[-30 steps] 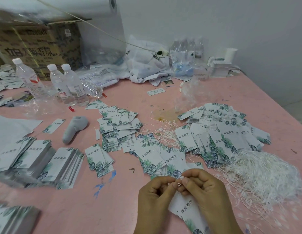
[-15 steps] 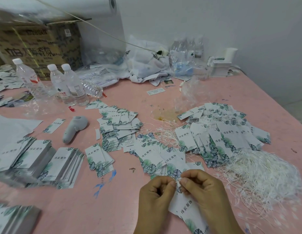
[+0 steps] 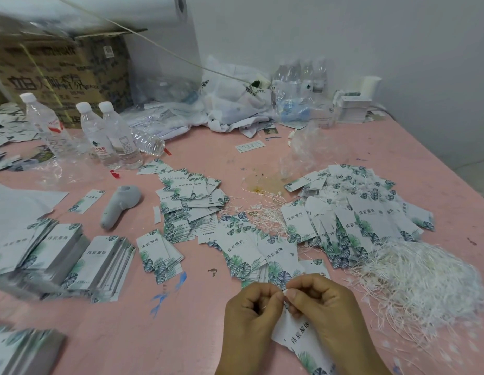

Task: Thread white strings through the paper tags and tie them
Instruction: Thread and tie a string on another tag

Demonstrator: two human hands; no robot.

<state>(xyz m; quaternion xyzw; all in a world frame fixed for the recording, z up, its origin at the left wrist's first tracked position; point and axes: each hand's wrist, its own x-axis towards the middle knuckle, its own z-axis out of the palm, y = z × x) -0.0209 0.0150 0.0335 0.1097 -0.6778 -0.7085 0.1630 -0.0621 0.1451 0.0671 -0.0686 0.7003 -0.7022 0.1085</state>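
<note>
Pink table [image 3: 208, 334] | my left hand [image 3: 251, 315] and right hand [image 3: 324, 307] both pinching string [image 3: 285, 292] above tag [image 3: 300, 334] | fingertips barely shifted, still threading

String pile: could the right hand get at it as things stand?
Probably yes. The string pile lies on the table just beside the right hand with nothing between them, but that hand now pinches a string at the tag.

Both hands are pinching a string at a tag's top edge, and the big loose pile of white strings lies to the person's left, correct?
Not quite: the head view shows the string pile on the person's right. Both the left hand and right hand do pinch at the tag.
</note>
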